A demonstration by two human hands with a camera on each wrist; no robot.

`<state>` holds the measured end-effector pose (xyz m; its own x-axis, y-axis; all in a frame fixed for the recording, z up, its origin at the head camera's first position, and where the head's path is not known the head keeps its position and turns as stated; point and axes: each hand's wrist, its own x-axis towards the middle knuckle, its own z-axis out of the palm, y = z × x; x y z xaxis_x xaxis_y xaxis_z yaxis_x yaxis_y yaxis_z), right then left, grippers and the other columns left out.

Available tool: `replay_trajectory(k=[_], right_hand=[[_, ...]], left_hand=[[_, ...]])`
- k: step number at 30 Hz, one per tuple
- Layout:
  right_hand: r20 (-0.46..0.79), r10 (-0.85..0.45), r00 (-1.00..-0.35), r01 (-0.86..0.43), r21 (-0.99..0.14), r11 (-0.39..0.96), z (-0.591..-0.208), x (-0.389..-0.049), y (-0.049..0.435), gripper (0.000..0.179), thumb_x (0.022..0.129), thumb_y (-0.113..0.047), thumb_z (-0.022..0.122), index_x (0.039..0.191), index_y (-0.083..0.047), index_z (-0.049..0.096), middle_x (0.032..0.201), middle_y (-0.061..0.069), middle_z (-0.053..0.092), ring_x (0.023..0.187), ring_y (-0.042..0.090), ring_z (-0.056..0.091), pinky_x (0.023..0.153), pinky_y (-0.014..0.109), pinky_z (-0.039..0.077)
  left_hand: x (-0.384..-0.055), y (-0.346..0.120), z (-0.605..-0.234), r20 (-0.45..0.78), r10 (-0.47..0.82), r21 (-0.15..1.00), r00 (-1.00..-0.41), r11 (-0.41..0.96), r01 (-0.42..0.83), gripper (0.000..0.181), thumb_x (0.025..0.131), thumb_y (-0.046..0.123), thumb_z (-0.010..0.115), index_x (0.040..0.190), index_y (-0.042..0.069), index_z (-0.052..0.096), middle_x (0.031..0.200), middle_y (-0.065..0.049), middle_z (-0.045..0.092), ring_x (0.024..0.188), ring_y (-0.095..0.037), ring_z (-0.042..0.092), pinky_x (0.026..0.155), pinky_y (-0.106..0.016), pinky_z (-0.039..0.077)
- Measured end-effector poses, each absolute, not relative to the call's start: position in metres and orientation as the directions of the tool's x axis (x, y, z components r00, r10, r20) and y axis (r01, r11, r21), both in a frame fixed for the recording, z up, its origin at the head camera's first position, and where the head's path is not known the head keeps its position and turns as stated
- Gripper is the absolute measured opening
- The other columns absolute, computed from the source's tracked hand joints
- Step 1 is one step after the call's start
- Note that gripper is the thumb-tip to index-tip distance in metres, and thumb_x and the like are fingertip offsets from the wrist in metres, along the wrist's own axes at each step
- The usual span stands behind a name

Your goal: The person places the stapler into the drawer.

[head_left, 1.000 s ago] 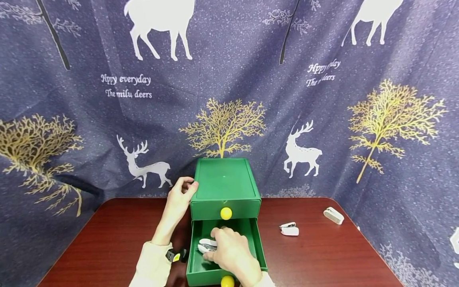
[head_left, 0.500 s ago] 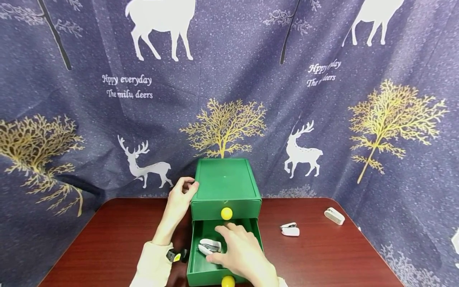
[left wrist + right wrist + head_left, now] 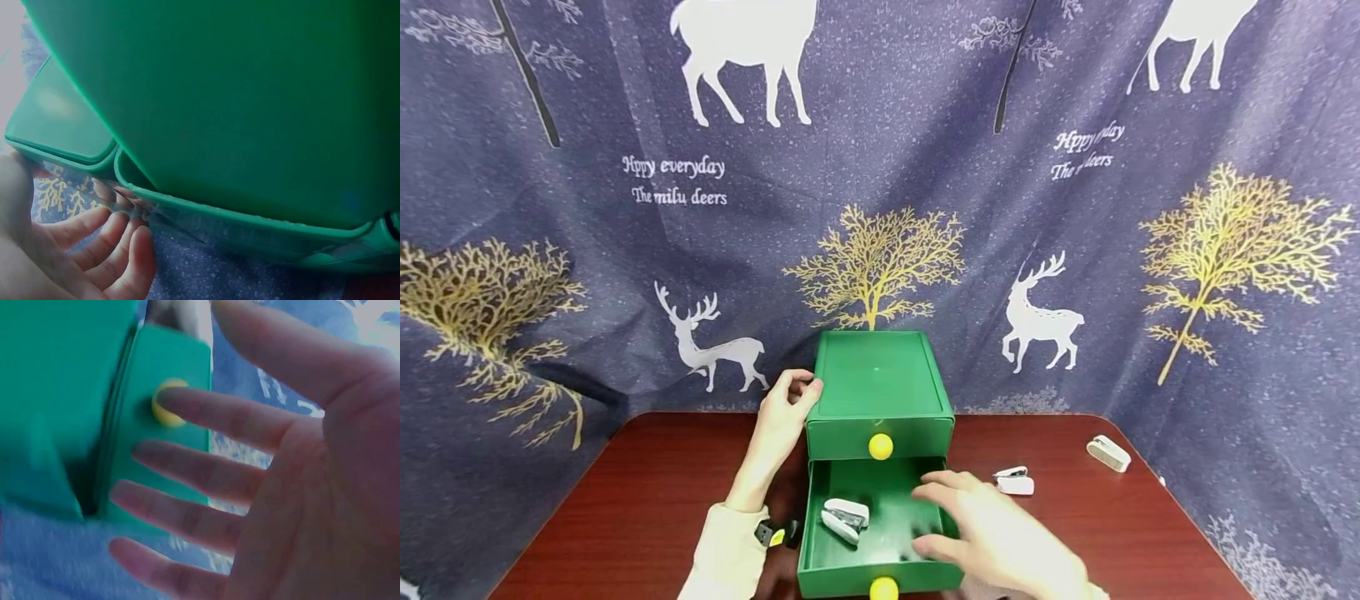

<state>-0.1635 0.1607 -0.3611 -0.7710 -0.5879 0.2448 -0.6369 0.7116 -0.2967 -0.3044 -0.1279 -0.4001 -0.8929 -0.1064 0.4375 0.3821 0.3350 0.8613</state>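
Observation:
A green two-drawer box (image 3: 880, 375) stands in the middle of the table, its lower drawer (image 3: 891, 575) pulled out. Inside that drawer, toward the left, lies a white and grey stapler (image 3: 846, 520). My right hand (image 3: 996, 525) hovers by the drawer's right wall with fingers spread and nothing in them; the right wrist view shows its bare palm, with the upper drawer's yellow knob (image 3: 167, 415) beyond the fingers. My left hand (image 3: 778, 417) rests at the box's left side, thumb near the top edge. In the left wrist view its loosely bent fingers (image 3: 140, 250) lie along the side wall.
Right of the box, a white stapler (image 3: 1015, 482) lies on the dark red tabletop (image 3: 647, 508). Another pale stapler (image 3: 1108, 453) sits near the table's right edge. A patterned blue cloth (image 3: 880, 150) hangs close behind the box.
My right hand has let go of the stapler and moved right, leaving it lying in the drawer. My left hand keeps its place at the box. The head view has shifted slightly.

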Motion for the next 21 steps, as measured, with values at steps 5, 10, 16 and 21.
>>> replay_trajectory(k=[5, 10, 16, 21], right_hand=[[0.269, -0.601, -0.752, -0.659, -0.318, 0.682, -0.356, -0.172, 0.194, 0.035, 0.090, -0.043, 0.069, 0.120, -0.026, 0.064, 0.120, -0.015, 0.059, 0.110, 0.010, 0.056, 0.092, 0.035, 0.047], [0.324, -0.639, -0.697, -0.711, -0.426, 0.559, -0.369, -0.194, 0.222, 0.032, 0.088, -0.033, 0.074, 0.117, -0.026, 0.064, 0.111, -0.017, 0.063, 0.102, 0.007, 0.060, 0.086, 0.032, 0.050], [0.326, -0.497, -0.804, -0.572, -0.651, 0.499, -0.397, -0.221, 0.244, 0.032, 0.086, -0.026, 0.077, 0.115, -0.019, 0.066, 0.108, -0.008, 0.065, 0.096, 0.010, 0.061, 0.079, 0.030, 0.052], [0.349, -0.379, -0.857, -0.508, -0.697, 0.507, -0.420, -0.245, 0.253, 0.037, 0.083, -0.027, 0.080, 0.115, -0.018, 0.065, 0.113, -0.001, 0.064, 0.093, 0.010, 0.064, 0.077, 0.030, 0.054]], left_hand=[[-0.304, -0.128, -0.400, 0.441, -0.104, 0.861, -0.891, 0.328, 0.388, 0.025, 0.095, 0.028, 0.065, 0.113, 0.011, 0.063, 0.090, -0.005, 0.058, 0.071, -0.019, 0.053, 0.057, -0.027, 0.046], [-0.304, -0.128, -0.400, 0.435, -0.109, 0.863, -0.894, 0.332, 0.380, 0.025, 0.096, 0.029, 0.065, 0.114, 0.012, 0.063, 0.090, -0.005, 0.058, 0.072, -0.019, 0.053, 0.058, -0.027, 0.046], [-0.304, -0.127, -0.400, 0.435, -0.101, 0.864, -0.895, 0.328, 0.383, 0.026, 0.096, 0.031, 0.065, 0.114, 0.011, 0.063, 0.091, -0.004, 0.057, 0.074, -0.020, 0.052, 0.060, -0.027, 0.045], [-0.304, -0.126, -0.401, 0.439, -0.107, 0.863, -0.892, 0.329, 0.385, 0.026, 0.095, 0.030, 0.065, 0.113, 0.011, 0.063, 0.090, -0.004, 0.057, 0.074, -0.020, 0.052, 0.061, -0.027, 0.044]])
